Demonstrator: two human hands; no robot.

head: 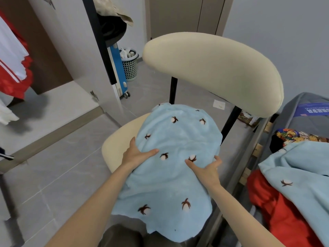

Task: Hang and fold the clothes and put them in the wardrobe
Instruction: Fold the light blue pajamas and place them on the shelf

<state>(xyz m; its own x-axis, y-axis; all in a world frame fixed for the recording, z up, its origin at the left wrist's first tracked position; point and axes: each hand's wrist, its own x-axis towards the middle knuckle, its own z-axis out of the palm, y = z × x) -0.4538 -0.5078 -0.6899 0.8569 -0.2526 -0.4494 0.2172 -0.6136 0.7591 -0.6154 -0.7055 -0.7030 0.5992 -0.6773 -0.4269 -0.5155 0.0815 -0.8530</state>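
Garment [174, 139] on chair [114, 148] seat, hem overhanging toward 6 o'clock. Left hand [137, 154] grips 9 o'clock edge, right hand [206, 168] 3 o'clock edge, fingers curled on fleece. Risk: overhang drags garment to floor mid-fold, or uneven pull skews it.

Fluffy matt fleece garment [174, 157], smooth matt cream chair upholstery [213, 68], glossy black chair legs [229, 122], perforated plastic basket [130, 67]

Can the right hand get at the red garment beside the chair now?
Probably yes: much of the red garment lies uncovered on the right hand's side. But that hand holds the blue fleece, so it must let go first.
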